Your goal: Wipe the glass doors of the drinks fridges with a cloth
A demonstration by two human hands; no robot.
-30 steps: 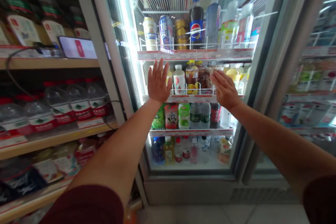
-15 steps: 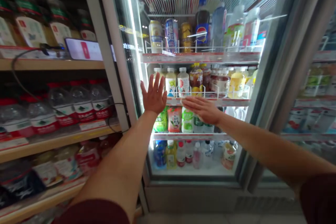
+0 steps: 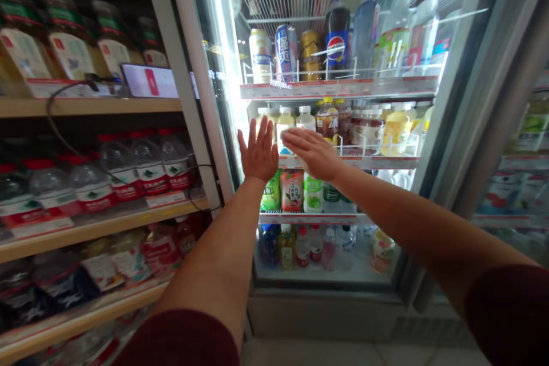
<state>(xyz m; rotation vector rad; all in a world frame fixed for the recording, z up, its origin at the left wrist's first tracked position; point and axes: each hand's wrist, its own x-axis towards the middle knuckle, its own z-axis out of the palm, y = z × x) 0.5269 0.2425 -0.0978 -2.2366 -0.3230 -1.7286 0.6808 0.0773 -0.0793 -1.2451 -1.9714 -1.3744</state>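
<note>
Both arms stretch forward toward a lit glass-fronted drinks fridge (image 3: pixel 326 291). My left hand (image 3: pixel 258 151) is raised with its fingers spread upward, near the fridge's left edge, and holds nothing. My right hand (image 3: pixel 312 151) lies flat, its fingers extended to the left close beside the left hand; it is empty too. Behind the hands are white-capped bottles (image 3: pixel 306 118) on the middle shelf and a red carton-like drink (image 3: pixel 292 190) below. Whether either palm touches the glass I cannot tell.
Left of the fridge, wooden shelves (image 3: pixel 98 229) hold red-capped bottles (image 3: pixel 131 154). A lit phone-like screen (image 3: pixel 150 81) and a black cable (image 3: pixel 50 111) sit on a shelf there. A cola bottle (image 3: pixel 337 34) and cans (image 3: pixel 260 57) stand on an upper fridge shelf. Another fridge section (image 3: pixel 506 183) adjoins at right.
My right hand has moved left and slightly up, closer to my left hand. My left hand keeps its spread pose. The whole view has shifted a little, so the shelves appear further right.
</note>
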